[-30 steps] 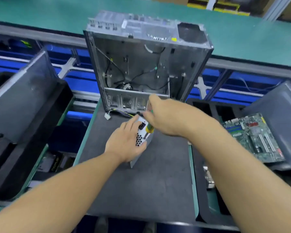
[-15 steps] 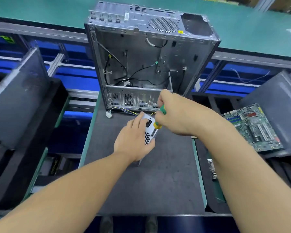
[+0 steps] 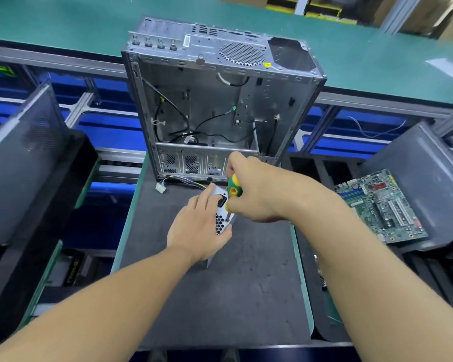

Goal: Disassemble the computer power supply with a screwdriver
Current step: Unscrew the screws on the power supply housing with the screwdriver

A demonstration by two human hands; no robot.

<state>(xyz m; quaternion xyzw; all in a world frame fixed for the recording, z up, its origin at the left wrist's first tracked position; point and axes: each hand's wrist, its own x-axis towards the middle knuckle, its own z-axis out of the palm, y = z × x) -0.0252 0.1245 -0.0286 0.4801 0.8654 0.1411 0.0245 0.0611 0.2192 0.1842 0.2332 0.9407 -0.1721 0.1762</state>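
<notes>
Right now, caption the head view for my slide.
Left hand grips silver perforated power supply; right hand holds green-and-yellow screwdriver against it.

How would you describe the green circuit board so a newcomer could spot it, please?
Find the open metal computer case behind the dark mat. Right of it, beyond the right hand, the circuit board lies among dark bins. Only it is covered with slots and chips.

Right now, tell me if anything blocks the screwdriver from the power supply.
Nothing visible does. The right hand holds the screwdriver with its shaft down at the perforated face of the power supply; the left hand grips it alongside.
</notes>
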